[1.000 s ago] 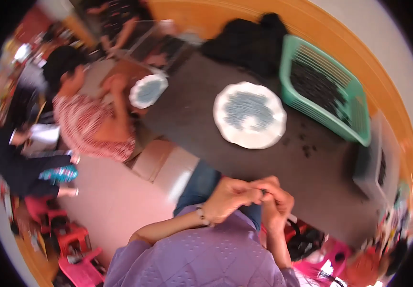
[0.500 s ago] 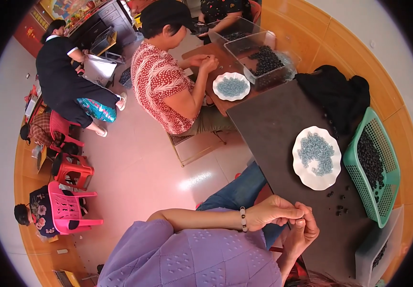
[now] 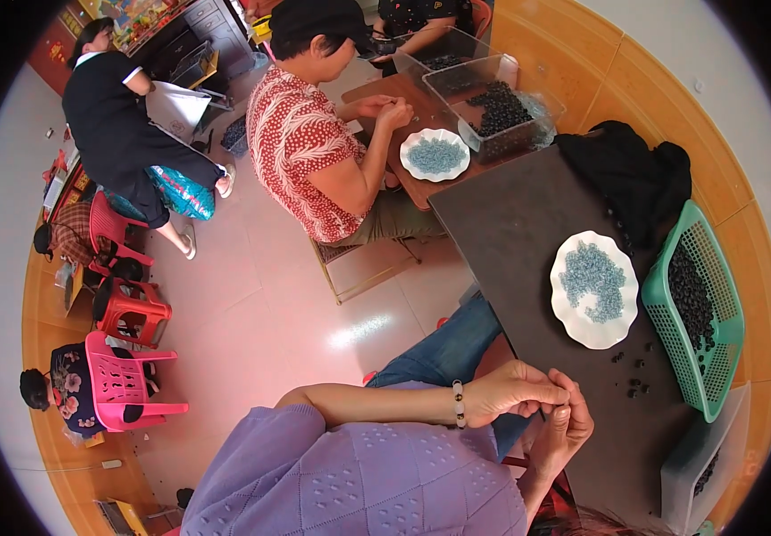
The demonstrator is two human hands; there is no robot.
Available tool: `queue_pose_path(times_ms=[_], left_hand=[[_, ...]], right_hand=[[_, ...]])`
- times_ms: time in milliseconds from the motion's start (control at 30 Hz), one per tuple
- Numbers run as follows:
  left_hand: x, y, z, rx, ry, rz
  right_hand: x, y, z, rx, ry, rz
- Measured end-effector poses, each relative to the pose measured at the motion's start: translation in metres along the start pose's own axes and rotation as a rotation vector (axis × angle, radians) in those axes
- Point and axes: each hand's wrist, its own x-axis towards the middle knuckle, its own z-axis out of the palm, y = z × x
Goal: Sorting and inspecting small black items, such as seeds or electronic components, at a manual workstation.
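Observation:
Over the near edge of the dark table [image 3: 528, 232], my left hand [image 3: 512, 393] and my right hand [image 3: 568, 422] meet with fingertips pinched together. Whatever they hold between them is too small and covered to make out. A beaded bracelet [image 3: 458, 404] circles my left wrist. Beyond the hands, a white scalloped plate [image 3: 617, 332] carries many small translucent blue-grey pieces [image 3: 592, 275]. Several small black pieces [image 3: 633, 388] lie loose on the table right of my hands. More black pieces [image 3: 691, 290] fill part of a green plastic basket [image 3: 705, 393].
A black cloth [image 3: 626, 179] lies at the table's far end, and a clear bin [image 3: 705, 464] stands near right. At the adjoining brown table, a person in a red patterned shirt [image 3: 309, 161] works beside another plate [image 3: 436, 174] and clear tubs [image 3: 492, 112]. Pink chairs [image 3: 126, 384] stand left.
The view has shifted slightly. The standing person at the far left has turned and moved the white sheet-like thing. My hands stay pinched together in nearly the same place.

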Motion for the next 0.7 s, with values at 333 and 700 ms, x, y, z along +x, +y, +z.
queue_pose_path(times_ms=[333, 700], left_hand=[[0.032, 0.05, 0.006, 0.192, -0.133, -0.06], [0.205, 0.106, 0.073, 0.482, -0.231, -0.151]], right_hand=[[0.009, -0.003, -0.029, 0.124, 0.141, -0.16], [-0.005, -0.012, -0.069, 0.148, 0.329, -0.256]])
